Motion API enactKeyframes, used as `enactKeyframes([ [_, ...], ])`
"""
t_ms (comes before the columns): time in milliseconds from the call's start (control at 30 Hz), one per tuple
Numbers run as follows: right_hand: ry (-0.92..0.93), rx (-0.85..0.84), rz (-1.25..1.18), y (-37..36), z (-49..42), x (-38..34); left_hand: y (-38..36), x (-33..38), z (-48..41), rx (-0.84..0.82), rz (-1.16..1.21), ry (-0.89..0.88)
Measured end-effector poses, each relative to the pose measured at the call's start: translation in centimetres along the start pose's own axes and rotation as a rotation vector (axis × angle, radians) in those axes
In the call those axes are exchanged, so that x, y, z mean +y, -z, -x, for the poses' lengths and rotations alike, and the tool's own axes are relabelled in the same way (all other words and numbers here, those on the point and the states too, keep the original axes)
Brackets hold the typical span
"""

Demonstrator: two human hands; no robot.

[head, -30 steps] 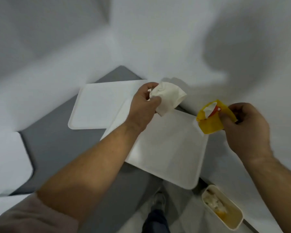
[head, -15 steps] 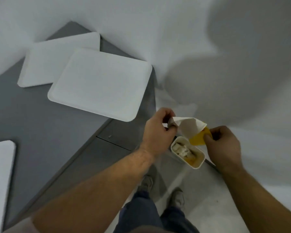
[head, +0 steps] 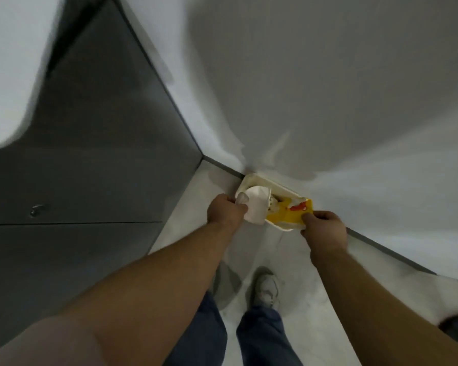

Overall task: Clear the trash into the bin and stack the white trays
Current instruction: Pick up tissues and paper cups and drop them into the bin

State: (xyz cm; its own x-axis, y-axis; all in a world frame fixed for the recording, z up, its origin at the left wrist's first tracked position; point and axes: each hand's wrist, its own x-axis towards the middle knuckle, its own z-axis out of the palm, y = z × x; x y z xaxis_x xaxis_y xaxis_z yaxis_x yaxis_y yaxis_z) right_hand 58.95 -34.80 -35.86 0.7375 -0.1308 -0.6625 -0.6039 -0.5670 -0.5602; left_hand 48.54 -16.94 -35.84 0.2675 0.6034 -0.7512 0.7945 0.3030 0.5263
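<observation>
A small white bin (head: pixel 251 178) stands on the floor in the corner against the wall, with trash inside it. My left hand (head: pixel 224 213) grips a crumpled white napkin (head: pixel 257 207) over the bin's left end. My right hand (head: pixel 324 228) pinches a yellow wrapper (head: pixel 288 215) with a red mark, held over the bin's right end. Both pieces of trash hang at the bin's opening, still in my fingers. A white tray (head: pixel 8 75) shows at the top left, on the dark grey table; the others are out of view.
The dark grey table side (head: pixel 90 159) fills the left, its corner close to the bin. A white wall (head: pixel 328 88) rises behind the bin. My legs and a shoe (head: pixel 267 289) stand on the pale floor below my hands.
My view has swung down from the table to the floor corner. Both hands have moved down to the bin's opening, still holding the napkin and the wrapper.
</observation>
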Motion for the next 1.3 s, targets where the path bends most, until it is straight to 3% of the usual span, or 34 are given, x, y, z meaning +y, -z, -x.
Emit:
enactKeyframes([
  [133,-0.063,0.022,-0.050,-2.3,-5.1,2.7,-4.0,-1.6,-4.3,0.015,0.026,0.054],
  [300,-0.084,-0.060,-0.114,-4.7,-8.7,4.2,-7.2,-2.6,-6.6,-0.020,0.286,0.098],
  [600,-0.035,-0.125,0.041,-4.3,-7.1,4.0,-4.0,-5.6,-4.9,0.032,0.153,0.002],
  [800,0.191,-0.147,0.063,-0.5,-0.3,-3.7,1.8,0.4,0.8,0.089,0.087,-0.223],
  [1067,0.619,-0.260,0.089,7.6,14.9,-20.4,12.4,13.1,16.7,0.119,0.378,-0.356],
  [1300,0.930,-0.353,0.001,12.2,28.6,-32.5,24.0,16.9,28.9,0.251,0.459,-0.529],
])
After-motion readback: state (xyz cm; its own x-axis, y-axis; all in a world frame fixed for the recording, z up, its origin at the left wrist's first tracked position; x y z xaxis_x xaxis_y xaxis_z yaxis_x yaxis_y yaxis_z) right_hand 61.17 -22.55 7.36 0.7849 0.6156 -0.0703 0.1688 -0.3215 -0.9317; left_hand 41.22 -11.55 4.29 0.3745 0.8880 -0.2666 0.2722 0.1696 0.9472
